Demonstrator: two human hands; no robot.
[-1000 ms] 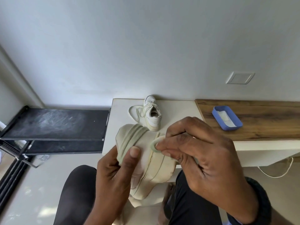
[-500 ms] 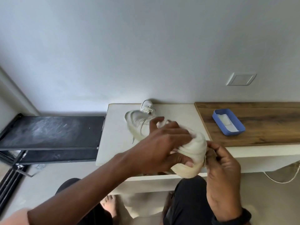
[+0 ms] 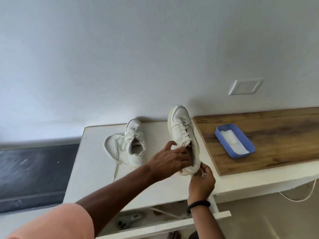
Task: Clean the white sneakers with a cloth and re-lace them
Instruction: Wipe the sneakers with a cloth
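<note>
Two white sneakers are on the white table top point(image 3: 89, 163). The left sneaker point(image 3: 135, 144) stands upright with its loose laces point(image 3: 114, 149) trailing to the left and toward the front. The right sneaker point(image 3: 183, 133) points toward the wall, laced. My left hand point(image 3: 170, 159) grips it at the collar, fingers inside the opening. My right hand point(image 3: 202, 180) pinches its heel from below at the table's front. A white cloth point(image 3: 232, 142) lies in a blue tray point(image 3: 224, 147) on the wooden counter.
The wooden counter point(image 3: 276, 135) runs to the right of the white top. A dark shelf point(image 3: 34, 169) lies to the left. Below the table an open drawer point(image 3: 155, 226) holds small items. A white cord point(image 3: 300, 197) hangs at the right.
The sneaker held in my lap was turned over and carried up onto the table beside the other one. My view has lifted and both arms have reached forward.
</note>
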